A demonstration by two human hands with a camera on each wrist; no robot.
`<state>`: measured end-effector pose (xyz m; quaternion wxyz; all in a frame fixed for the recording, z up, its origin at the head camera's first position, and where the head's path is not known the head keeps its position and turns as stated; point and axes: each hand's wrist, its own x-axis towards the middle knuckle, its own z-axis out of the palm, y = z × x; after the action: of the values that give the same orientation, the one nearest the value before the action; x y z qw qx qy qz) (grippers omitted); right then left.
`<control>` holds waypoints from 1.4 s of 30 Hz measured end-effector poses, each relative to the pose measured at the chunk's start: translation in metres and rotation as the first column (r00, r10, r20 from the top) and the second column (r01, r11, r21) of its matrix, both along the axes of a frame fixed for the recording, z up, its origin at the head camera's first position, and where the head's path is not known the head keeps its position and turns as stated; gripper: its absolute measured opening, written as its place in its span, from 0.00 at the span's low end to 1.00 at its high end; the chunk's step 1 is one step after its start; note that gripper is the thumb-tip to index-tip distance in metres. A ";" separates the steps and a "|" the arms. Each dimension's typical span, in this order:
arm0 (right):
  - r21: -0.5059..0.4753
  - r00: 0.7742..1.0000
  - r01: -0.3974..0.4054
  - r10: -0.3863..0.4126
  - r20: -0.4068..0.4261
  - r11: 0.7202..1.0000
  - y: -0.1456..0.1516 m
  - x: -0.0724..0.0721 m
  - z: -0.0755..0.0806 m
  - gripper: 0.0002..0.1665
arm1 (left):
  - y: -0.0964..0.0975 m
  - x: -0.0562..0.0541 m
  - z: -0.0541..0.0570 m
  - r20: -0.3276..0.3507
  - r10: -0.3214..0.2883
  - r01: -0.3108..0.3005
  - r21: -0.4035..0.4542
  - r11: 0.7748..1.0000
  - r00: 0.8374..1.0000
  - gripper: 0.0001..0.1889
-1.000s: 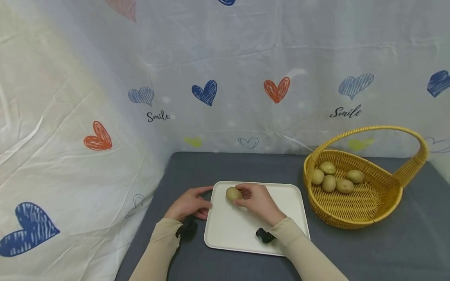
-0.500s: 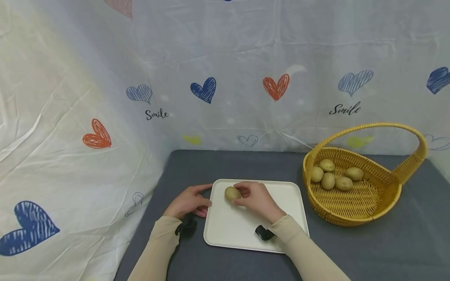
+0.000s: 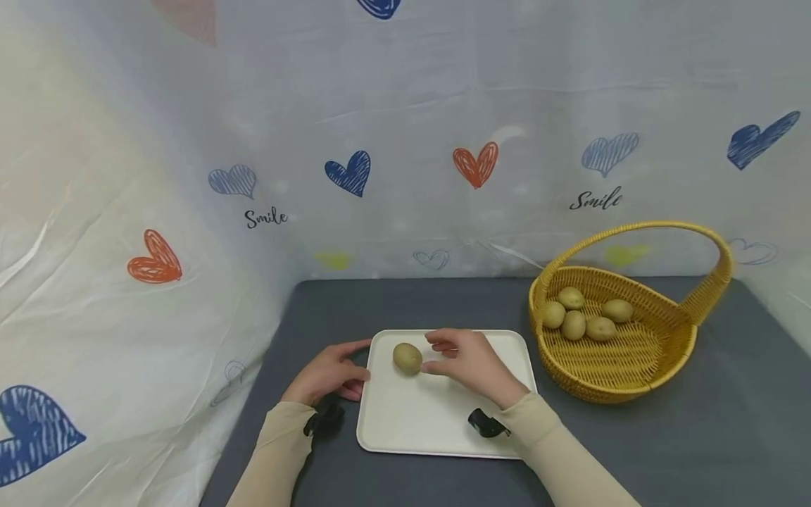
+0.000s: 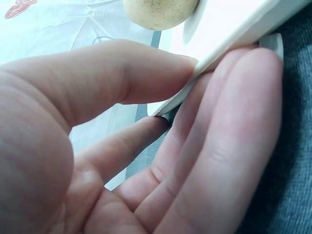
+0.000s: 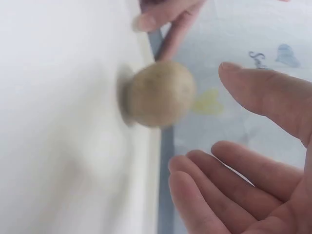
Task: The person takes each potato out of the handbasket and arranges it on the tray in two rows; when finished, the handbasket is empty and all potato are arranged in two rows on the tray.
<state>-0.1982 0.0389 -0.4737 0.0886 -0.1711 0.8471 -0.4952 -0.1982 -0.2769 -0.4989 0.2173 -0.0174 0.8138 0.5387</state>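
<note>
One potato point(image 3: 407, 358) lies on the white rectangular tray point(image 3: 437, 429), toward its back left corner. My right hand point(image 3: 472, 362) is just right of the potato, thumb and fingers spread apart with nothing between them; a gap shows in the right wrist view, where the potato point(image 5: 162, 94) sits beyond the fingertips. At the tray's left edge is my left hand point(image 3: 327, 373). Up close in the left wrist view, its thumb presses on the tray rim point(image 4: 219, 46) while the curled fingers point(image 4: 234, 112) lie against the side and underside, gripping the edge.
A yellow wicker basket point(image 3: 608, 391) with a tall arched handle stands right of the tray, with several potatoes point(image 3: 573, 325) grouped at its left. Dark grey cloth point(image 3: 380, 303) covers the table. Behind hangs a white curtain point(image 3: 405, 105) printed with hearts.
My right hand has let go of the potato and drawn slightly right, its fingers opening. The potato stays on the tray. My left hand keeps its place at the edge; the head view has shifted slightly.
</note>
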 end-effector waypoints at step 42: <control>0.409 0.985 0.167 -0.132 -0.111 0.897 0.248 -0.084 0.038 0.34 | 0.000 -0.001 -0.002 0.030 0.004 -0.004 0.003 1.000 1.000 0.44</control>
<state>-0.2820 0.2871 -0.4354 0.0505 -0.1024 0.9467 -0.3010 -0.1991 -0.2770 -0.5005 0.2283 -0.0269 0.8095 0.5402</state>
